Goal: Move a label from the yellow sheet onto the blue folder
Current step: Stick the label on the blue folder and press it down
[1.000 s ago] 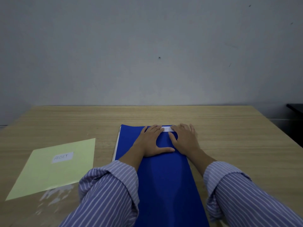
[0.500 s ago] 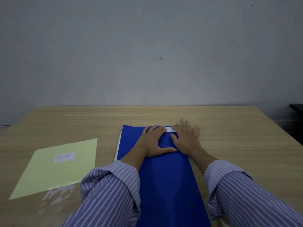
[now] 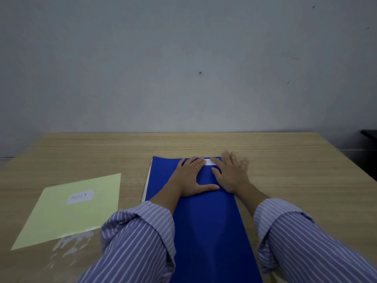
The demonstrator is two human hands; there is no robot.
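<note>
The blue folder point(image 3: 208, 221) lies lengthwise in the middle of the table. A white label point(image 3: 210, 161) sits flat near its far edge, partly covered by fingertips. My left hand point(image 3: 189, 176) rests flat on the folder, fingers on the label's left end. My right hand point(image 3: 230, 174) lies flat with fingers spread, its index finger on the label's right end and the other fingers over the folder's right edge on the table. The yellow sheet point(image 3: 71, 213) lies to the left and carries one white label point(image 3: 80, 197) reading ASSET.
The wooden table point(image 3: 295, 180) ends at a grey wall behind. A shiny smudged patch point(image 3: 69, 246) lies just in front of the yellow sheet. A dark piece of furniture point(image 3: 369, 152) stands off the table's right side.
My right hand has slid to the right and spread its fingers, passing beyond the folder's right edge. More of the label shows between the hands. My left hand stays put.
</note>
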